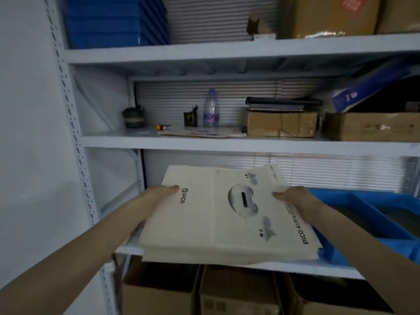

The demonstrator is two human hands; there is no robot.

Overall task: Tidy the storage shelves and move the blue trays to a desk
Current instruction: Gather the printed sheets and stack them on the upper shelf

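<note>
Head view showed our left hand (pixel 159 193) gripping the left edge of a pile of cream printed bags (pixel 204 223), thumb on top, while our right hand (pixel 295 197) gripped the right edge likewise. The bags lay over the front of the lower shelf (pixel 329 270); we could not tell whether they rested on it. A blue tray (pixel 368 219) sat just beside them on that shelf, to the right. Stacked blue trays (pixel 116 21) stood at the top shelf's left end, and a water bottle (pixel 211 108) stood upright on the middle shelf.
</note>
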